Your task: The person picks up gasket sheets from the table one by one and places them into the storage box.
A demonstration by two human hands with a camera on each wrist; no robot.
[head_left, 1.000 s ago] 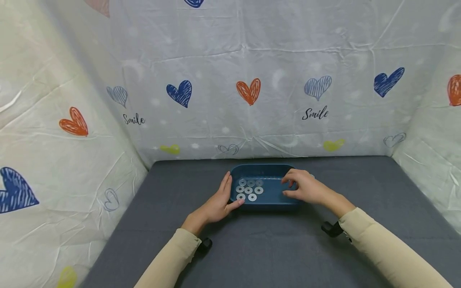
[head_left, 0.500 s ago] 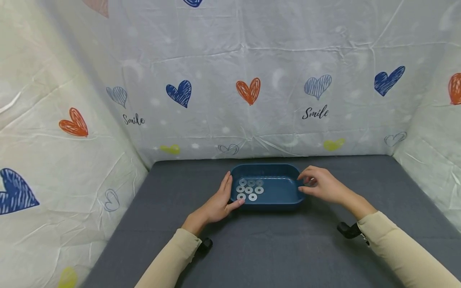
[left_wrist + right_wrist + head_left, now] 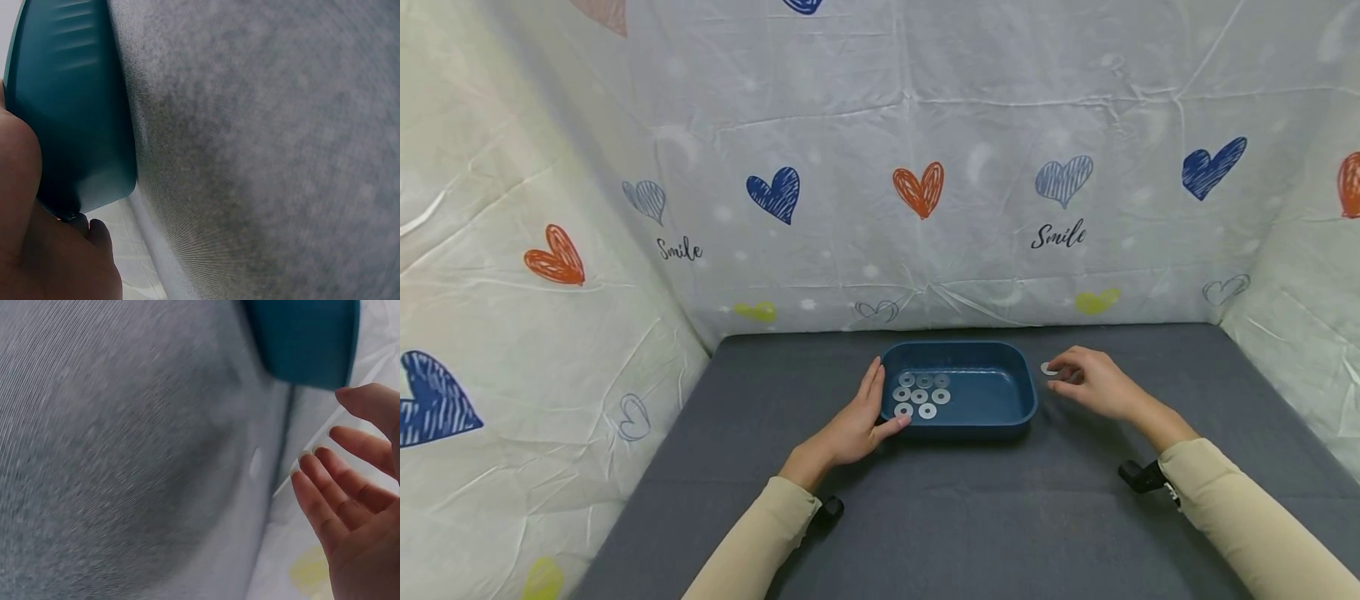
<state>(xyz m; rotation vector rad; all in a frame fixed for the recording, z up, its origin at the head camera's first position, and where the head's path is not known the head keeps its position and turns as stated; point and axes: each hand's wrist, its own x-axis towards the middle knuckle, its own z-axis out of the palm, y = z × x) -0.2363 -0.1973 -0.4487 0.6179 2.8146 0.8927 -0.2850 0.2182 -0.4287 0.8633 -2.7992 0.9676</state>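
A blue rectangular tray point(image 3: 988, 400) with rounded corners sits on the grey cloth. Flat metal washers point(image 3: 941, 397) lie in rows in its left half. My left hand point(image 3: 848, 429) grips the tray's left end, thumb over the front rim and fingers along the side wall; the left wrist view shows the tray's outer wall point(image 3: 75, 112) against it. Right of the tray, a single washer point(image 3: 1048, 368) lies on the cloth. Just beside it hovers my right hand point(image 3: 1097, 383), fingers loosely bent. In the right wrist view these fingers point(image 3: 331, 487) hold nothing and stay apart from the washer point(image 3: 255, 462).
Grey cloth point(image 3: 970, 517) covers the table. A white curtain point(image 3: 850, 250) with printed hearts hangs behind the table's back edge, and curtains also flank both sides. A black wrist strap mount point(image 3: 1142, 477) hangs below the right sleeve.
My right hand has moved from over the tray's right half, past its right rim, to the loose washer on the cloth. The left hand, tray and washers inside it stay put.
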